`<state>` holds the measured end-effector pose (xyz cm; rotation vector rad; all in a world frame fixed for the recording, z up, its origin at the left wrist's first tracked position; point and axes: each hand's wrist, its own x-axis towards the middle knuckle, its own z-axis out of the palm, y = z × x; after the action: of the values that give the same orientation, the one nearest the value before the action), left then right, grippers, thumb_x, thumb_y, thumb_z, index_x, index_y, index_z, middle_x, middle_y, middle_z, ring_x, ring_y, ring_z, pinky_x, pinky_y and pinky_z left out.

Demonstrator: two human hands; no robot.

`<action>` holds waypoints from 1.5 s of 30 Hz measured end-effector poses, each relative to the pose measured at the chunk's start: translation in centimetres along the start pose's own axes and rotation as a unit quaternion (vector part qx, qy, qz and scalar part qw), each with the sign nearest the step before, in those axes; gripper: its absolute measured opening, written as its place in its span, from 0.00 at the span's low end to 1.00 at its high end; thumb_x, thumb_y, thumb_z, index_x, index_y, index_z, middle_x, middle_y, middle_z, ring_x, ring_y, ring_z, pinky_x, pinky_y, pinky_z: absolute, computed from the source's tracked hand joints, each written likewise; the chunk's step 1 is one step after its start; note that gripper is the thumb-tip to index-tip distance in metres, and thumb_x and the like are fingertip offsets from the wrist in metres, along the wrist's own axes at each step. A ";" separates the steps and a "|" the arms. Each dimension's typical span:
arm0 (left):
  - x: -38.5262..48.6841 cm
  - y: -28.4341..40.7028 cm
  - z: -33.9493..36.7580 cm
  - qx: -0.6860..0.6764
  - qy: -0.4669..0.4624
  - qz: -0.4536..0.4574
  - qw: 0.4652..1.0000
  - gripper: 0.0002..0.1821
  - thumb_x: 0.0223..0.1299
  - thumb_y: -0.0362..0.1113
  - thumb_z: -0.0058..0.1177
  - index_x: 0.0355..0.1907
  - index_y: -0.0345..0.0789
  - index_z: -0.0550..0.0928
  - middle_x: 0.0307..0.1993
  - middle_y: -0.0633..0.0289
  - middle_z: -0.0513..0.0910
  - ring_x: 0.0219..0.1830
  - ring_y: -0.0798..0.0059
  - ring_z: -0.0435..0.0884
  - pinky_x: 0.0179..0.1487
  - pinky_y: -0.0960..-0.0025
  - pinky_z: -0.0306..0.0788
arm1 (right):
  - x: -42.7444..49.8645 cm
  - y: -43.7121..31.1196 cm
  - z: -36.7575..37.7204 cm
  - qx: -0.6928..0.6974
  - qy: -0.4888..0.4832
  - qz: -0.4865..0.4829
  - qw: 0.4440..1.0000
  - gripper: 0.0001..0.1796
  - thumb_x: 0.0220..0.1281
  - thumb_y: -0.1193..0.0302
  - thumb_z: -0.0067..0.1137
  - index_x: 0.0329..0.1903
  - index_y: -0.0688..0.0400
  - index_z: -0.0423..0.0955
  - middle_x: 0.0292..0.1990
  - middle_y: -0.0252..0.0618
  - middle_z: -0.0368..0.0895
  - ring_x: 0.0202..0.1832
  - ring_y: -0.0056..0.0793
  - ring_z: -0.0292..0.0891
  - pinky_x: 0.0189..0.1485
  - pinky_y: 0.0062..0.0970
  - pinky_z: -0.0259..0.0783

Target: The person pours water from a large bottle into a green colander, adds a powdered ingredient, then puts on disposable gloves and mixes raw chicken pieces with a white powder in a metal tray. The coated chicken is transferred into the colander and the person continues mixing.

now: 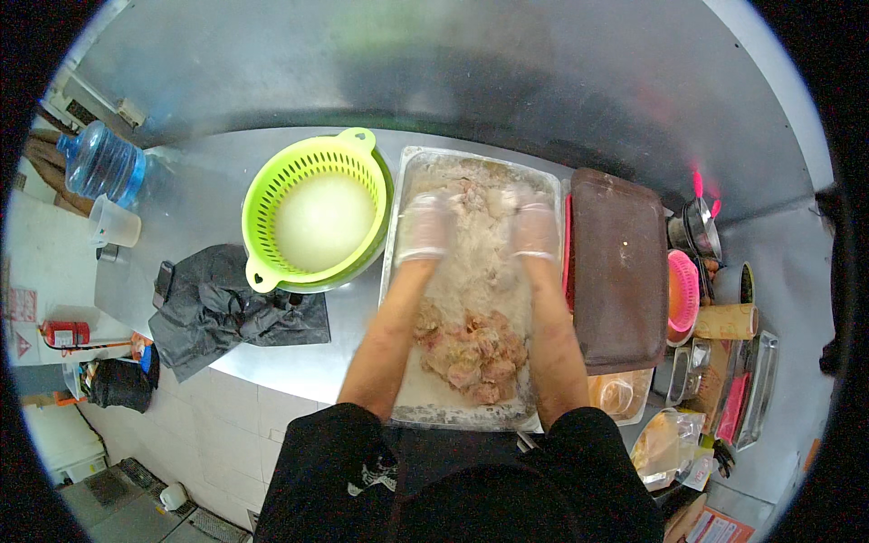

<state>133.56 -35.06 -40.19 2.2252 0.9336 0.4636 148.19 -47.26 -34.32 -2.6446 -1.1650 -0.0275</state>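
Before me is a large rectangular tray (pixel 405 271) with pale flour (pixel 478 278) spread across it. Both my hands are in clear gloves and blurred by motion over the tray's far half. My left hand (pixel 426 226) is by the left side, my right hand (pixel 534 227) by the right side. Between them and just beyond lie flour-dusted meat pieces (pixel 470 195). Closer to my body sits a heap of raw meat pieces (pixel 478 360), partly coated, between my forearms. The blur hides my fingers and whether they grip anything.
Left of the tray, a green colander (pixel 254 224) holds whitish liquid or powder in a bowl. A black plastic bag (pixel 217 298), a measuring jug (pixel 119 224) and a water bottle (pixel 105 166) lie farther left. A brown tray (pixel 618 271) borders the right side. Behind rises a metal wall (pixel 475 75).
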 end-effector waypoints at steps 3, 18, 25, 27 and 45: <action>-0.5 3.5 2.6 -0.026 0.041 0.072 0.996 0.18 0.63 0.39 0.60 0.52 0.32 0.83 0.44 0.39 0.85 0.47 0.42 0.84 0.51 0.50 0.78 | -0.3 -1.8 0.5 -0.080 -0.008 -0.009 0.997 0.16 0.69 0.68 0.54 0.54 0.61 0.82 0.45 0.59 0.86 0.46 0.60 0.83 0.51 0.53 0.77; -3.0 -4.2 -21.9 0.057 0.126 -0.026 0.990 0.13 0.59 0.38 0.60 0.45 0.37 0.87 0.44 0.44 0.87 0.49 0.47 0.86 0.54 0.51 0.78 | 4.6 -19.6 -7.0 0.231 -0.053 -0.377 0.895 0.15 0.63 0.69 0.61 0.51 0.55 0.84 0.43 0.52 0.86 0.48 0.53 0.82 0.52 0.43 0.77; -0.6 -17.8 -22.2 0.190 0.069 -0.055 0.978 0.14 0.61 0.41 0.56 0.44 0.37 0.88 0.43 0.45 0.88 0.49 0.47 0.86 0.55 0.49 0.78 | 7.7 -28.9 7.6 0.225 -0.144 -0.474 0.839 0.14 0.64 0.63 0.57 0.45 0.53 0.87 0.46 0.51 0.88 0.47 0.50 0.85 0.55 0.41 0.78; -0.3 -19.8 -21.6 0.213 0.060 -0.047 0.974 0.13 0.64 0.39 0.54 0.46 0.38 0.87 0.44 0.46 0.87 0.49 0.47 0.86 0.55 0.49 0.78 | 7.2 -30.0 11.2 0.177 -0.163 -0.454 0.858 0.14 0.64 0.60 0.58 0.42 0.52 0.87 0.43 0.52 0.88 0.45 0.52 0.84 0.54 0.44 0.78; -1.9 2.6 -4.4 0.070 -0.209 0.106 0.970 0.17 0.66 0.36 0.52 0.55 0.37 0.85 0.50 0.43 0.86 0.53 0.53 0.86 0.61 0.55 0.78 | -4.5 5.8 6.7 -0.158 -0.218 0.006 0.963 0.43 0.69 0.68 0.55 0.83 0.37 0.50 0.70 0.59 0.71 0.66 0.61 0.75 0.68 0.47 0.73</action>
<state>131.21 -35.86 -35.36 2.4319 0.5225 0.0129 148.80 -52.65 -42.59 -3.0390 -1.3729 0.4268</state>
